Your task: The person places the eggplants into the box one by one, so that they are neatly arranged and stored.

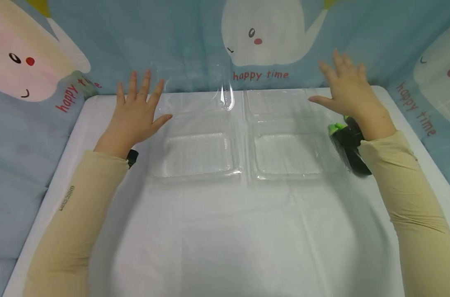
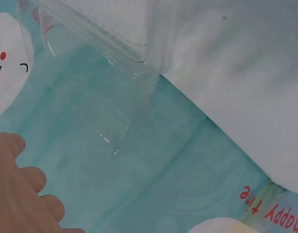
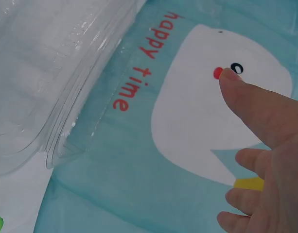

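Two clear plastic clamshell boxes stand side by side on the white table, their lids raised at the back. Left of the left box (image 1: 199,156), my left hand (image 1: 137,105) is held out with its fingers spread, holding nothing. My right hand (image 1: 349,88) is likewise spread and bare, to the right of the right box (image 1: 288,154). Beneath my right wrist lie dark eggplants (image 1: 352,144) with green stems, partly hidden by the wrist and sleeve. In the left wrist view, the left box's clear lid (image 2: 95,92) reaches past the table's edge.
A white cloth (image 1: 225,239) covers the table. Behind and at both sides hangs a blue curtain (image 1: 187,41) printed with white cartoon figures and red lettering. A small black object (image 1: 132,158) shows at my left wrist.
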Tool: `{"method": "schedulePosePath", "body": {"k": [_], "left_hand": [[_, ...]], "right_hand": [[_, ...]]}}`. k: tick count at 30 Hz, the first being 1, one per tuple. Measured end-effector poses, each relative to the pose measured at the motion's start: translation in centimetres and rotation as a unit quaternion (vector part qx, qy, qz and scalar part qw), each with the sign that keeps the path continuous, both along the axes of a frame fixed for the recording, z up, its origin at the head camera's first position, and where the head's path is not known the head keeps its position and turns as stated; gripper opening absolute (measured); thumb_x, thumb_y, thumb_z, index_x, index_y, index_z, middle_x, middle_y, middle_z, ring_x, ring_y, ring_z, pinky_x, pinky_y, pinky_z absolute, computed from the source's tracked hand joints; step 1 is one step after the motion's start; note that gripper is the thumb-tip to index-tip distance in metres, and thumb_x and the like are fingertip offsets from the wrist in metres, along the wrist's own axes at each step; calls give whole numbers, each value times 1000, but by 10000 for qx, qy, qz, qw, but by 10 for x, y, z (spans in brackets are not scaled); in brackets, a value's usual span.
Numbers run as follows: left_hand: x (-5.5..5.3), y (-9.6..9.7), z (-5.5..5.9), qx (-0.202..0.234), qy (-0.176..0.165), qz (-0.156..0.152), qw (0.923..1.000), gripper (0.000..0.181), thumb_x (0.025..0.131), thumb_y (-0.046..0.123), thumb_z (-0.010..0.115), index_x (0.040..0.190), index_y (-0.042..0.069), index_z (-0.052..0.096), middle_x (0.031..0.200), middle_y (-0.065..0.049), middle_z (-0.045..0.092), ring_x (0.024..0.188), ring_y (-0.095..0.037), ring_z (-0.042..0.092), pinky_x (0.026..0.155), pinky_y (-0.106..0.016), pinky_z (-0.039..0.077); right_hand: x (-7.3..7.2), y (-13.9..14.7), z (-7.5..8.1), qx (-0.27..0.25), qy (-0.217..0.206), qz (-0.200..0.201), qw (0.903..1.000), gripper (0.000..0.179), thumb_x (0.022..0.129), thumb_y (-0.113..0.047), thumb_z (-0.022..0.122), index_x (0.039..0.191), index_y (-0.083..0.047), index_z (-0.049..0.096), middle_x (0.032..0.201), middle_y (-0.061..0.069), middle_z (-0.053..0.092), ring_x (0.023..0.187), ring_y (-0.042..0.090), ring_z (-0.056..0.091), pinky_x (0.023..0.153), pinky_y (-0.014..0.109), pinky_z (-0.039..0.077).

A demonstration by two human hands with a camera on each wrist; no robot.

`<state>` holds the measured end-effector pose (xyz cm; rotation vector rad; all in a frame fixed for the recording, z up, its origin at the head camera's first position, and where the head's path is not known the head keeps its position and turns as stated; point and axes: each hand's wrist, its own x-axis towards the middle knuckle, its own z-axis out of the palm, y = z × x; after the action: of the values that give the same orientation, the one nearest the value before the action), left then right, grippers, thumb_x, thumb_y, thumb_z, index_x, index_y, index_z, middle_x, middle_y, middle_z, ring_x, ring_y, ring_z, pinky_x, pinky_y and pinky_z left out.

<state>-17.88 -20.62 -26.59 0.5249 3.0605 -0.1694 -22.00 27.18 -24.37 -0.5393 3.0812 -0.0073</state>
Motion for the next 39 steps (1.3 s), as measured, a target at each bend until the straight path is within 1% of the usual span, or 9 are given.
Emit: {"method": "schedulePosePath", "body": {"k": [4,8,11,15,19,24,29,35,39], "left_hand": [[11,-5,-2,264,15,36,9996,78,100,46,37,151,11,-10,151,-15,-28,135,-36,-28,105,-66,-10],[27,-9,-4,560,-18,28,9984,77,100,40,42,151,10,-6,153,-18,-22,137,-38,-22,106,-67,-4],[40,-13,-7,723,-47,59,9974,74,100,36,43,152,8,-3,154,-20,-18,138,-39,-19,106,-67,-3],[57,-20,-16,908,16,94,9958,71,100,31,44,151,4,2,154,-23,-13,138,-40,-18,105,-67,-7],[73,-26,-26,1112,141,70,9937,70,99,29,46,151,2,7,154,-25,-8,139,-40,-17,105,-67,-6],[90,-30,-35,1286,134,42,9916,71,99,28,48,150,0,9,154,-25,-5,139,-40,-15,106,-66,-7],[107,-33,-41,1434,51,36,9897,68,99,26,47,150,-2,10,154,-27,-1,140,-40,-12,106,-66,-4],[124,-38,-51,1585,199,28,9872,64,99,21,45,147,-8,14,152,-29,10,141,-41,2,108,-64,1],[132,-41,-57,1724,157,46,9849,61,100,18,43,146,-11,15,151,-31,14,141,-40,6,110,-62,2]], "right_hand": [[6,2,3,-8,61,-75,10000,88,93,-49,52,151,-2,4,153,25,-13,139,43,-10,105,66,-6],[15,5,5,-212,169,-26,9996,85,94,-44,54,151,-2,6,154,24,-10,140,42,-8,107,65,-5],[22,7,5,-421,232,4,9988,83,94,-41,55,151,-3,8,155,22,-9,141,41,-6,108,63,-2],[32,10,4,-643,299,9,9975,82,94,-40,56,152,-5,9,156,20,-6,141,41,-1,110,61,4],[43,16,2,-755,471,34,9960,79,93,-34,59,151,-5,14,156,21,1,140,43,6,110,59,10],[56,24,-3,-936,601,16,9938,76,93,-30,60,150,-2,19,155,21,6,139,44,12,111,58,13],[68,30,-10,-1279,819,96,9883,69,93,-28,60,147,0,27,153,22,16,136,46,21,111,57,16],[86,39,-17,-1630,951,-166,9819,63,93,-25,60,144,2,34,149,23,29,138,38,22,113,51,16],[100,46,-26,-1917,1214,-188,9737,59,91,-25,63,139,4,42,141,26,39,133,40,31,112,48,20]]}}
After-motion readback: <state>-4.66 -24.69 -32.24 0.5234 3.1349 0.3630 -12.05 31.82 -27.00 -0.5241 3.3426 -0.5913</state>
